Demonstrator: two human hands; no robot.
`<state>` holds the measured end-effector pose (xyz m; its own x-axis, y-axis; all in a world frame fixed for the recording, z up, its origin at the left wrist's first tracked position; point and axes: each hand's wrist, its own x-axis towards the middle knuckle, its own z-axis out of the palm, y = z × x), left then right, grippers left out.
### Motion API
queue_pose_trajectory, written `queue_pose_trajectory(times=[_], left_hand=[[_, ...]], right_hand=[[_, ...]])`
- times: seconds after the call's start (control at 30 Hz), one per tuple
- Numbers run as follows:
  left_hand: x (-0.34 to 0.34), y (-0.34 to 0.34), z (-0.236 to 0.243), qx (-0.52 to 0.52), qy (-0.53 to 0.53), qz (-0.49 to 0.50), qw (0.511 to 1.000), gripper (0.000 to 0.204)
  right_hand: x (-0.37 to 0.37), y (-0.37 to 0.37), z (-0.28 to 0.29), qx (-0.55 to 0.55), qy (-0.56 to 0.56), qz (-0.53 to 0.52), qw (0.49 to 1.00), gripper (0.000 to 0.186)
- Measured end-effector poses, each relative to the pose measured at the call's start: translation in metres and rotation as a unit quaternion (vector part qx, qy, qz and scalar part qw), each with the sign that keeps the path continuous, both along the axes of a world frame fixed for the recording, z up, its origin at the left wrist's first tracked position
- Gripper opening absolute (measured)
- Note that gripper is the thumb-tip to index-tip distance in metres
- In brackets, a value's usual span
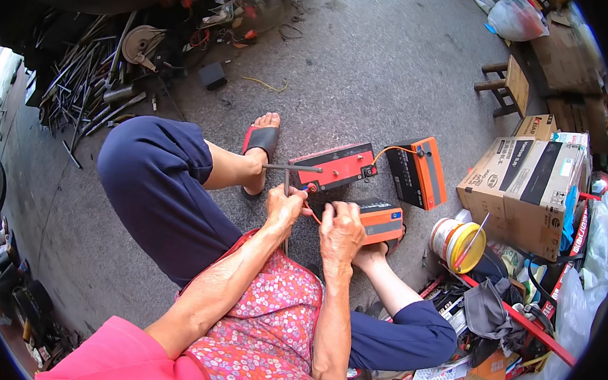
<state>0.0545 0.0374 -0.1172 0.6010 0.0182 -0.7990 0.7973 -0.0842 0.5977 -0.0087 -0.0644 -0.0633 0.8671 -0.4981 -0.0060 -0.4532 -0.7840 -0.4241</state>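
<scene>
My left hand [285, 206] is closed around a grey T-handle wrench [289, 169], whose crossbar reaches over the edge of the red-topped battery [341, 166]. Its fingertips are close to a terminal at that battery's near corner. A thin orange wire [316, 217] runs from there to my right hand [342, 230], which is curled shut on it, fingertips partly hidden. Beside the right hand lies an orange-and-black battery [381, 223]. Another orange-and-black battery [420, 172] stands farther right, joined to the red-topped one by an orange lead [393, 148].
My sandaled feet flank the batteries. A white bucket with a yellow rim [457, 245] stands right, before cardboard boxes [526, 186]. A wooden stool [509, 85] is far right. Metal rods and parts [85, 65] are heaped far left. Clutter and a red bar [522, 318] lie near right.
</scene>
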Motion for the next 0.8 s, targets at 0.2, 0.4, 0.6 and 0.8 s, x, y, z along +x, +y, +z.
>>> queue_pose_trajectory(times=[0.2,0.4,0.6,0.8], left_hand=[[-0.002,-0.002,-0.011,0.056,-0.047,-0.003,0.997,0.015],[-0.007,-0.001,-0.022,0.068,-0.051,-0.014,0.996,0.017],[-0.010,0.000,-0.020,0.062,-0.067,0.016,0.996,0.011],[-0.005,0.007,0.003,0.039,-0.021,0.073,0.996,0.024]], right_hand=[[0.026,0.011,-0.028,0.065,-0.067,0.071,0.993,0.009],[0.032,0.014,-0.033,0.054,-0.012,0.026,0.998,0.014],[0.037,0.026,-0.038,0.088,0.027,-0.107,0.990,0.022],[0.035,0.021,-0.037,0.116,0.012,-0.059,0.991,0.017]])
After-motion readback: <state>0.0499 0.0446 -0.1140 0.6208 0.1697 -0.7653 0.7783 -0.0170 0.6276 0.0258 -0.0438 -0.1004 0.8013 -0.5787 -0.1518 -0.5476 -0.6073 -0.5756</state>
